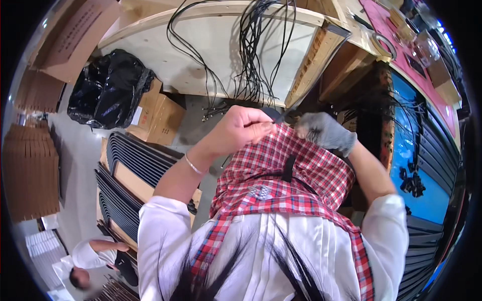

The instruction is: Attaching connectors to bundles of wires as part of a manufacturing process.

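My bare left hand (240, 131) is raised over my lap, thumb and forefinger pinched around something small and dark that I cannot make out. Close to its right, my right hand (327, 132) wears a grey glove. Its fingers are curled in, and whatever they hold is hidden. Below both hands spreads a red checked apron (321, 175). A black cable (258, 175) lies across it, with a dark, strip-like piece (288, 168) near its middle. Several small shiny pieces (258, 192) rest on the apron's upper part.
Bundled black cables (248, 45) hang over a pale wooden panel (150, 45) ahead. At left are a black plastic bag (108, 90), a cardboard box (163, 118) and stacked black curved parts (138, 158). A blue-topped bench (432, 193) stands right. Another person (98, 256) is at lower left.
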Demonstrator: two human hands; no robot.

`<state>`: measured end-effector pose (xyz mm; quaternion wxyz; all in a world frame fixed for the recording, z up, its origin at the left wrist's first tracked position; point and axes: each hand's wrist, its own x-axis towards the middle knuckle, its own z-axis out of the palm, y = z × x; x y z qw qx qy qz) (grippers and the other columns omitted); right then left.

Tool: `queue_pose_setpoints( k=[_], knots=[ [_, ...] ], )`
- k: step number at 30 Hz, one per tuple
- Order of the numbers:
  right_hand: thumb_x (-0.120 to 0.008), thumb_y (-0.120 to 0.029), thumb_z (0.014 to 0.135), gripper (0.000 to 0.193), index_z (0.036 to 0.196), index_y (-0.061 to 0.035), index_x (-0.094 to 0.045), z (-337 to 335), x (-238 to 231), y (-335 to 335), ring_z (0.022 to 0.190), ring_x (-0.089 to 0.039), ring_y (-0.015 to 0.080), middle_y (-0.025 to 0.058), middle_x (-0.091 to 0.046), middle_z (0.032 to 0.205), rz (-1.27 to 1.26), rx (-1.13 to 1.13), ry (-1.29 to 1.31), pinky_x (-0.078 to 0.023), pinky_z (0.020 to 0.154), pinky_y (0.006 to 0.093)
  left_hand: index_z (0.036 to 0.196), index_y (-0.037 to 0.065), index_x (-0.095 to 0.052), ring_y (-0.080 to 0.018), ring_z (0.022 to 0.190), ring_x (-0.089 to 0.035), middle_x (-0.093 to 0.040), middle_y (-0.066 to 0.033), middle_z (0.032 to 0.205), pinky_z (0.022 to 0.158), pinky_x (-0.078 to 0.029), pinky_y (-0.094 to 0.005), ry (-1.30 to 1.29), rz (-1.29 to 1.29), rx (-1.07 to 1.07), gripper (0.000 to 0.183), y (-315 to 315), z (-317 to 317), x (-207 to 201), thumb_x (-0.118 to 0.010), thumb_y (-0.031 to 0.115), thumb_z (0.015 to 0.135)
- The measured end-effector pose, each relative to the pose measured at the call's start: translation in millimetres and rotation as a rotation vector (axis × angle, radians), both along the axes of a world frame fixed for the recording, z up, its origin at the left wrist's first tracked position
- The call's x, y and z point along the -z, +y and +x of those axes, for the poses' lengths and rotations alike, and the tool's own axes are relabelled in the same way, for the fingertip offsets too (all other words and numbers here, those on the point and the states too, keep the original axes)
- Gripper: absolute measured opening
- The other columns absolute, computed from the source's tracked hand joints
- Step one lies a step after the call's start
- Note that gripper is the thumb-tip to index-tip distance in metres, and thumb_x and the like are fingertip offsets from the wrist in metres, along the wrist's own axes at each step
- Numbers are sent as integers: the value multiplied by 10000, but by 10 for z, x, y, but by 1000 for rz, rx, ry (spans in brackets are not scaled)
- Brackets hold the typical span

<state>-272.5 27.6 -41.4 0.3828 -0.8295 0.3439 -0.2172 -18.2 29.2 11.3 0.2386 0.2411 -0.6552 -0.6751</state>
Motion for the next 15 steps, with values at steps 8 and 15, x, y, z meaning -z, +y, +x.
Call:
queue_pose_setpoints(
  k=[8, 15],
  knots=[
    [-563, -208, 822, 241, 874, 24, -607, 304, -458, -106, 652, -502, 59, 32, -592, 722, 230, 521, -656, -411, 571, 215, 868, -18, -589, -40, 488, -440, -546, -36, 606, 438, -318, -169, 11, 392, 21, 165, -4, -126, 8, -522, 131, 846],
    [-553, -282, 829, 314, 728, 15, -579, 402, -505, 92, 592, -512, 76, 41, -564, 624, 138, 588, -430, -417, 557, 228, 890, -12, -575, -43, 484, -428, -545, -42, 621, 432, -311, -186, 54, 362, -110, 193, 69, -185, 186, -492, 161, 866]
  ],
)
